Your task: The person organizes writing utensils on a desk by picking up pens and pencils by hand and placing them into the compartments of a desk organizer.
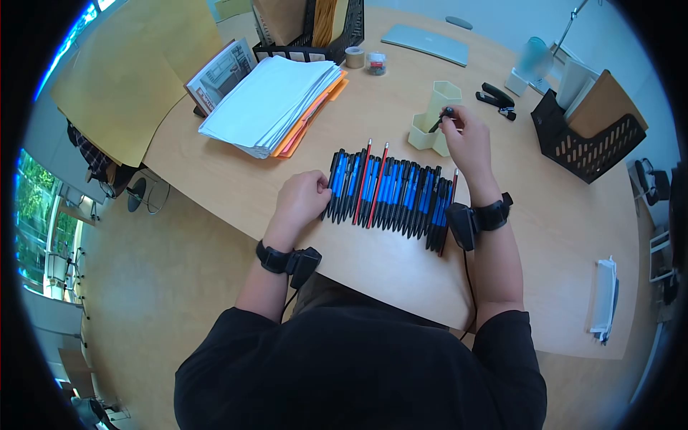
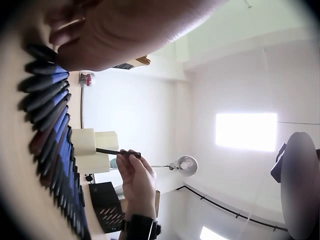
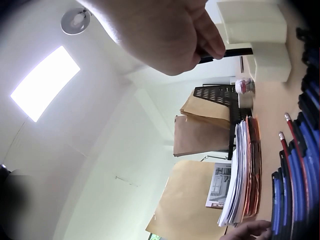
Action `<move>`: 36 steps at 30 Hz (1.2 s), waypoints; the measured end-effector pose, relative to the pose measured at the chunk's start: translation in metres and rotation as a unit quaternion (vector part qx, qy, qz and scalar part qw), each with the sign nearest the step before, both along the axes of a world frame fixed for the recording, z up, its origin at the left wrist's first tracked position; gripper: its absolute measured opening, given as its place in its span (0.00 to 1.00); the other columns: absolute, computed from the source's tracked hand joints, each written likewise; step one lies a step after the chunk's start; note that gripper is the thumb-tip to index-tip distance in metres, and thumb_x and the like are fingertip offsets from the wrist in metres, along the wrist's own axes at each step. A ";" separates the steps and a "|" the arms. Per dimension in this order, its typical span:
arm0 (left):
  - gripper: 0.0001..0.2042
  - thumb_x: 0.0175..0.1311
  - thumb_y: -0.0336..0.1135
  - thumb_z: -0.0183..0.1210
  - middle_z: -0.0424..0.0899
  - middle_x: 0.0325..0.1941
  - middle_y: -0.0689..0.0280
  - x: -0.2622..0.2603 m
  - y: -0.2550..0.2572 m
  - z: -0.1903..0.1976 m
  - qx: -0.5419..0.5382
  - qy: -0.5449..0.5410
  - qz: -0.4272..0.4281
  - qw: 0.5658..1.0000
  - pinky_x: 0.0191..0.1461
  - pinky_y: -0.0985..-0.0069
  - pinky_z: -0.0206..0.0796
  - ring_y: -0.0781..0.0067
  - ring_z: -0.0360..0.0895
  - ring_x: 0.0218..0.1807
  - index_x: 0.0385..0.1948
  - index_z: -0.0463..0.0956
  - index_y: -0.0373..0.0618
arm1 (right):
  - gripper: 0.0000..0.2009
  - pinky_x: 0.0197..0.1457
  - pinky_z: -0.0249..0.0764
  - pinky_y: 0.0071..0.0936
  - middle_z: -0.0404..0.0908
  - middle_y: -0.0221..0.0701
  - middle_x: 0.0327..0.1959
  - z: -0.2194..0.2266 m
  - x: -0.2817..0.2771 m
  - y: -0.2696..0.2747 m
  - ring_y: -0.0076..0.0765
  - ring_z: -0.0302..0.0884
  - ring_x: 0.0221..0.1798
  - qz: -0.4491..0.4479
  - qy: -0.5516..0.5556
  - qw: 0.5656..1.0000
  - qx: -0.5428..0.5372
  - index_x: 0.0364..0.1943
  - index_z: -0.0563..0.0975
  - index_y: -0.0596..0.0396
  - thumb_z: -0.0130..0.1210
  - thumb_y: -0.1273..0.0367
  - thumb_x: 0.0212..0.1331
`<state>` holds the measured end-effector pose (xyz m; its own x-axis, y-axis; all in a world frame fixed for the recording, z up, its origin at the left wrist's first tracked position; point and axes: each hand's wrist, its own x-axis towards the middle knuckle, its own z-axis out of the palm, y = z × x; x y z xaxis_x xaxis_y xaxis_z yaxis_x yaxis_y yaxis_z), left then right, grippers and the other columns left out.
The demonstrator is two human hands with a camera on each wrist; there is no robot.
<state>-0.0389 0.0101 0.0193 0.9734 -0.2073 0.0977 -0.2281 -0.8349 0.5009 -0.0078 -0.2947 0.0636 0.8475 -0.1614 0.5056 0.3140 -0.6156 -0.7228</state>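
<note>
My right hand [image 1: 469,140] pinches a black pen [image 1: 435,127] between thumb and fingers. The pen slants down to the pale yellow-green pen holder [image 1: 446,93], its lower end at a compartment's opening in the right wrist view. Side by side on the table lies a long row of blue-and-black pens [image 1: 390,190], with a few red pencils [image 1: 377,188] among them. My left hand [image 1: 302,195] rests at the row's left end, fingertips right at the outermost pens [image 2: 42,80]. Part of those pens is hidden under that hand in the left wrist view.
Left of the holder is a stack of papers and orange folders [image 1: 276,100]. A roll of tape [image 1: 355,57] and a small jar [image 1: 376,64] stand behind. To the right are a black stapler [image 1: 496,99] and a black file tray [image 1: 591,147]. A laptop [image 1: 426,44] lies farther back.
</note>
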 end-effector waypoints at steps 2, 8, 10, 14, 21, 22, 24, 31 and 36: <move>0.08 0.50 0.35 0.58 0.82 0.27 0.56 -0.001 -0.003 0.003 0.000 0.001 0.021 1.000 0.40 0.64 0.72 0.56 0.80 0.33 0.27 0.80 0.42 | 0.12 0.47 0.76 0.25 0.82 0.38 0.40 -0.013 0.008 0.001 0.30 0.83 0.41 0.007 -0.005 1.000 -0.001 0.47 0.75 0.65 0.49 0.76 0.59; 0.07 0.50 0.35 0.58 0.82 0.26 0.56 0.000 -0.004 0.014 0.127 0.040 0.052 0.990 0.38 0.63 0.72 0.55 0.80 0.33 0.27 0.79 0.43 | 0.16 0.49 0.75 0.25 0.82 0.39 0.44 0.007 -0.007 0.009 0.31 0.81 0.47 0.040 -0.006 0.999 0.030 0.52 0.74 0.63 0.48 0.76 0.59; 0.08 0.49 0.36 0.59 0.82 0.27 0.56 0.001 0.004 0.009 0.125 0.009 0.070 0.990 0.37 0.64 0.72 0.55 0.80 0.32 0.27 0.78 0.42 | 0.16 0.49 0.75 0.24 0.82 0.38 0.44 0.023 -0.019 0.010 0.30 0.81 0.48 0.050 -0.006 0.997 0.052 0.52 0.74 0.63 0.48 0.77 0.59; 0.08 0.51 0.34 0.61 0.81 0.24 0.60 -0.011 0.010 0.029 -0.021 -0.082 0.063 0.994 0.31 0.73 0.69 0.67 0.79 0.28 0.28 0.78 0.40 | 0.15 0.47 0.75 0.24 0.83 0.40 0.39 0.055 -0.047 0.018 0.32 0.83 0.43 0.103 -0.086 0.987 0.084 0.50 0.76 0.61 0.50 0.75 0.60; 0.07 0.57 0.28 0.60 0.81 0.30 0.64 -0.054 -0.041 0.069 -0.237 -0.208 -0.128 0.940 0.28 0.82 0.67 0.76 0.78 0.27 0.37 0.78 0.39 | 0.14 0.42 0.75 0.20 0.82 0.34 0.39 0.076 -0.093 0.054 0.23 0.79 0.37 0.305 -0.002 0.930 0.204 0.49 0.76 0.65 0.53 0.75 0.59; 0.08 0.57 0.29 0.60 0.81 0.31 0.63 -0.058 -0.047 0.068 -0.240 -0.224 -0.159 0.931 0.28 0.80 0.69 0.73 0.78 0.26 0.38 0.78 0.39 | 0.14 0.41 0.75 0.20 0.81 0.33 0.37 0.078 -0.099 0.053 0.22 0.78 0.36 0.341 0.044 0.917 0.202 0.49 0.76 0.65 0.54 0.75 0.58; 0.08 0.57 0.29 0.61 0.81 0.31 0.62 -0.058 -0.053 0.067 -0.238 -0.231 -0.172 0.928 0.27 0.81 0.69 0.74 0.78 0.26 0.38 0.79 0.39 | 0.12 0.40 0.75 0.19 0.81 0.32 0.35 0.081 -0.101 0.052 0.21 0.78 0.36 0.331 0.058 0.927 0.168 0.46 0.76 0.66 0.54 0.75 0.59; 0.08 0.59 0.34 0.56 0.82 0.35 0.59 -0.025 -0.023 0.022 -0.136 -0.192 -0.033 0.971 0.36 0.67 0.71 0.59 0.79 0.31 0.36 0.79 0.42 | 0.08 0.40 0.75 0.20 0.83 0.31 0.30 0.077 -0.078 0.024 0.22 0.81 0.35 0.146 -0.149 0.970 0.126 0.40 0.78 0.62 0.53 0.75 0.58; 0.09 0.58 0.37 0.53 0.82 0.31 0.56 -0.009 -0.002 -0.008 0.010 -0.081 0.017 0.996 0.39 0.60 0.71 0.51 0.79 0.35 0.33 0.80 0.44 | 0.08 0.40 0.76 0.23 0.83 0.36 0.30 0.053 -0.037 0.003 0.28 0.83 0.35 0.043 -0.126 0.989 0.068 0.39 0.79 0.61 0.53 0.74 0.56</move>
<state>-0.0481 0.0085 0.0114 0.9517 -0.1772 0.2508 -0.2755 -0.8534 0.4425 -0.0452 -0.2915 0.1167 0.7109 -0.1755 0.6810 0.5412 -0.4818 -0.6892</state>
